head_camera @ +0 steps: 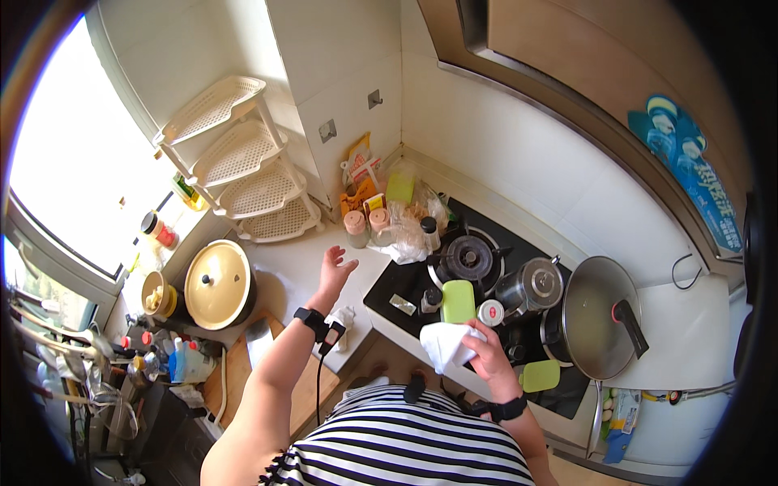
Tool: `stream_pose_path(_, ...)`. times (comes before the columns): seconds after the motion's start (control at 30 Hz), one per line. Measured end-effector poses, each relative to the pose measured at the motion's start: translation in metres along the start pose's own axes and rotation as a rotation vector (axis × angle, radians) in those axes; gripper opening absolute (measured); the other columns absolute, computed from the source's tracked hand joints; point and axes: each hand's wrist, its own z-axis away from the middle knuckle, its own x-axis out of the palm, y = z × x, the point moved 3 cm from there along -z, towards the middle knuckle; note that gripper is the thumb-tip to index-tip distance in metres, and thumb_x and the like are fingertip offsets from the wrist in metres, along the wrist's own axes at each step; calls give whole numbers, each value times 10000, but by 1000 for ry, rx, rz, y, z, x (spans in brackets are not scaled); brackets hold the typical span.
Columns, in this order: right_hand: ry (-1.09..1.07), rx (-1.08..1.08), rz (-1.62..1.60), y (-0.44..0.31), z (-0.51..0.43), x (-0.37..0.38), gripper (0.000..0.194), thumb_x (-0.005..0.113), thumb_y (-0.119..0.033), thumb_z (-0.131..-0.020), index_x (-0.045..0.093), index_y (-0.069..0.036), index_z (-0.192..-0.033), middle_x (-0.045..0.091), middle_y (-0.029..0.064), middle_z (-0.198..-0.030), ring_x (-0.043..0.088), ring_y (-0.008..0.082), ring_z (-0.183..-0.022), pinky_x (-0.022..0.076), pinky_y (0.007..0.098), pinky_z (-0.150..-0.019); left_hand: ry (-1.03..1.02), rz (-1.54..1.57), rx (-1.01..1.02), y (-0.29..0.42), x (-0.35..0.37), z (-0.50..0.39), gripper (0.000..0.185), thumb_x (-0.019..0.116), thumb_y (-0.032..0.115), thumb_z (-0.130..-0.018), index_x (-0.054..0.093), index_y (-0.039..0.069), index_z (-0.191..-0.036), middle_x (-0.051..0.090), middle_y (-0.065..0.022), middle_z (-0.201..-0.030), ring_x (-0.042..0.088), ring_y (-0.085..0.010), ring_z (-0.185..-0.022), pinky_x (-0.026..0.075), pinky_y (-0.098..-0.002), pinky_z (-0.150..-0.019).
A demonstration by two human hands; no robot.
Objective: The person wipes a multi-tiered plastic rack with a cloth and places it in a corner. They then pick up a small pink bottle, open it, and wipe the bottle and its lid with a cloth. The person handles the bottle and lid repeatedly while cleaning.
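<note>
My left hand [334, 272] hovers over the white countertop [298, 267] with fingers apart and nothing in it. Nearest to it are two glass seasoning jars with pink lids; the left jar [356, 229] stands closest. My right hand [490, 353] pinches a folded white cloth or paper towel [448, 344], held in front of the black gas stove's [389, 285] near edge. Just beyond the cloth sit a light green box [458, 301], a white-lidded jar [491, 312] and a small dark-capped jar [431, 299]. A second light green piece [540, 376] lies by my right wrist.
A metal kettle [530, 285] and a wok with a glass lid [598, 322] occupy the stove's right side; the wok's handle [595, 419] juts toward me. A lidded pot [219, 284], tiered plastic rack [243, 164] and wooden cutting board [237, 379] stand left. Bagged goods [407, 222] fill the corner.
</note>
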Motion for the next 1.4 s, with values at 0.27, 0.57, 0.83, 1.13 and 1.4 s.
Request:
stream_pose_path(0.27, 183, -77, -14, -8, 23, -6, 263, 620, -101, -793, 532, -16, -1025, 595, 105, -1057, 559, 184, -994, 424, 322, -912, 75, -133, 84, -26, 32, -96, 821, 817, 200, -591, 409, 5, -1276, 537, -181, -1226, 531, -295, -1128, 434, -363, -929)
stream_pose_path(0.57, 219, -57, -32, -14, 17, 3, 300, 637, -135, -756, 532, -19, -1012, 602, 116, -1050, 571, 218, -995, 434, 359, -912, 140, 61, 94, -32, 23, -95, 652, 801, 190, -595, 545, 17, -1169, 627, -132, -1091, 594, -215, -1007, 462, -334, -863)
stream_pose_path(0.83, -8, 2, -76, -17, -25, 23, 286, 635, -157, -789, 550, -27, -1029, 597, 104, -1087, 564, 206, -1012, 426, 354, -927, -205, 682, -25, 25, -36, -6, 409, 700, 229, -783, 570, 78, -1141, 599, 3, -1090, 524, -106, -1022, 389, -286, -887)
stream_pose_path(1.13, -205, 46, 24, -7, -62, 55, 359, 647, -364, -800, 547, -50, -941, 564, 57, -902, 549, 168, -850, 438, 303, -811, -288, 841, 91, 70, -70, 77, 542, 654, 303, -819, 458, 66, -1264, 548, -80, -1218, 480, -218, -1188, 316, -456, -1031)
stream_pose_path(1.4, -89, 80, 362, 36, -135, 81, 212, 611, -248, -858, 571, -41, -833, 551, 19, -822, 508, 107, -774, 410, 236, -704, -122, 671, 159, 68, -88, 109, 577, 679, 235, -792, 444, 21, -1273, 561, -65, -1186, 515, -174, -1125, 368, -341, -996)
